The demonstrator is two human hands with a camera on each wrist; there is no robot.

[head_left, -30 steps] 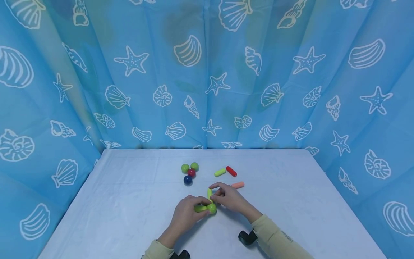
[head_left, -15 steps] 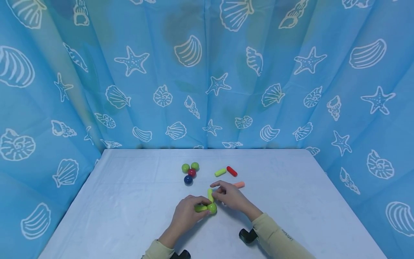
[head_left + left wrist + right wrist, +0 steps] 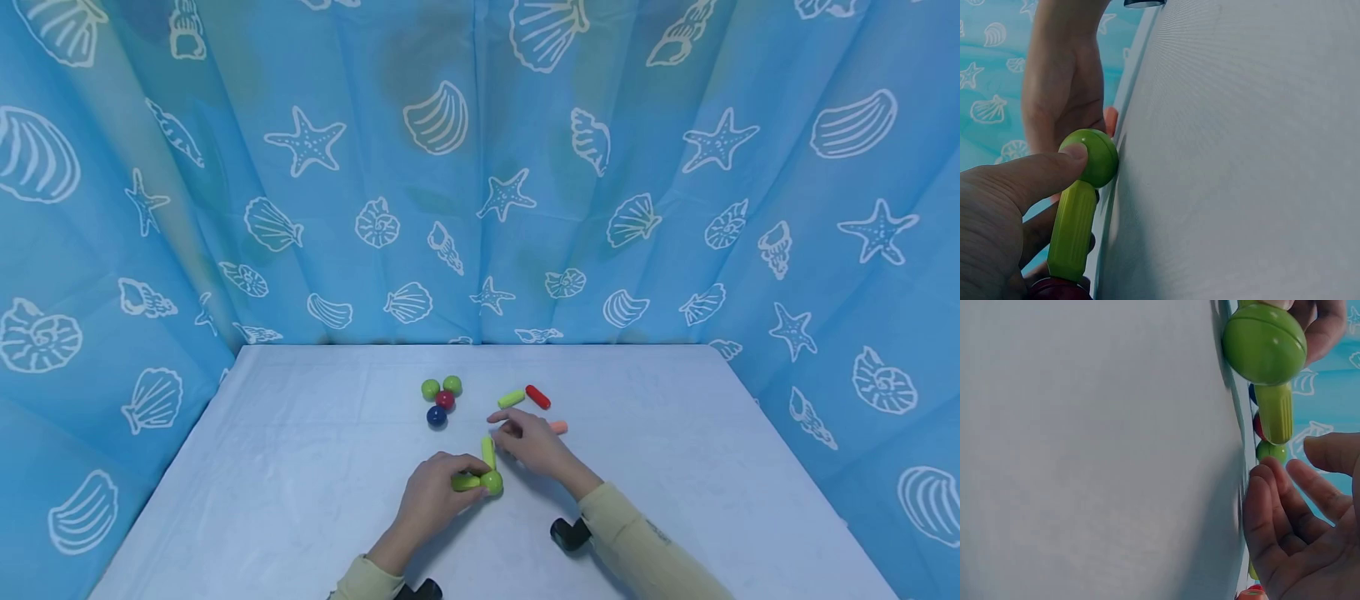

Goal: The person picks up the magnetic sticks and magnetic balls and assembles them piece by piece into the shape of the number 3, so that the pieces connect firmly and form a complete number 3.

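Thumb and fingers of my left hand pinch a joined toy piece, the thumb pressing on a glossy green ball. One yellow-green rod runs from the ball back under the left hand. A second yellow-green rod points away toward the far side. At the bottom of the left wrist view, something dark red and round meets the first rod's end, mostly hidden by the fingers. My right hand hovers just right of the second rod's tip, fingers loosely bent and holding nothing; the right wrist view shows a gap.
Beyond the hands, two green balls, a red ball and a dark blue ball cluster on the white table. Right of them lie a yellow-green rod, a red rod and a salmon rod, partly covered by the right hand.
My right hand has let go of the second rod and moved away toward the far side, now covering more of the salmon rod. The left hand and its piece stay put.
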